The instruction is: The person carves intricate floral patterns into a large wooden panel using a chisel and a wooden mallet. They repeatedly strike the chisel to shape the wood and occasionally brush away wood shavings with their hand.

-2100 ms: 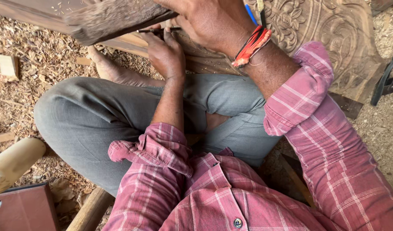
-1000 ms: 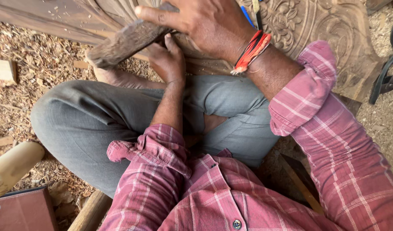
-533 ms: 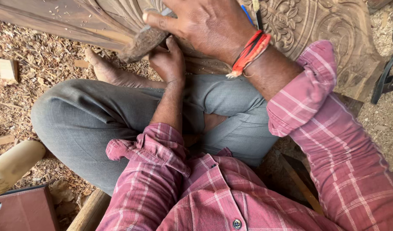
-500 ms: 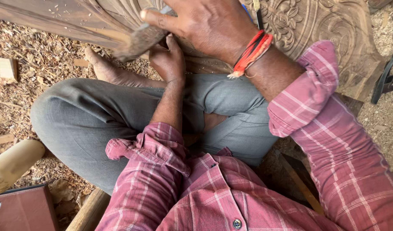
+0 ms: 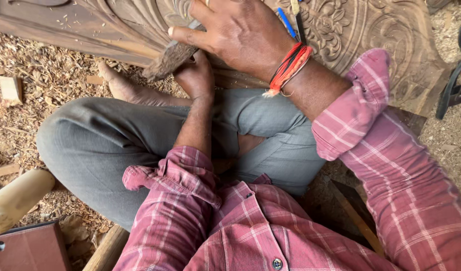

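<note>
My right hand [image 5: 235, 35], with red and black threads at the wrist, grips a rough wooden mallet [image 5: 167, 60] whose worn head points down-left over the carved wooden panel [image 5: 371, 30]. Just below it my left hand [image 5: 195, 78] is closed in a fist against the panel's lower edge. It holds a thin chisel, which the mallet and right hand hide. I sit cross-legged in grey trousers [image 5: 100, 145] and a pink checked shirt. A blue pen-like tool [image 5: 288, 22] and a dark thin tool lie on the panel behind my right wrist.
Wood chips cover the ground at left, with a small wooden offcut [image 5: 10, 89]. My bare foot [image 5: 122, 85] rests by the panel. A pale round wooden piece [image 5: 19, 198] and a reddish-brown case [image 5: 27, 248] lie lower left. A black metal frame [image 5: 456, 75] stands at right.
The mallet in my right hand has swung from a raised position at upper left down toward my left fist. My left hand has stayed in place against the panel.
</note>
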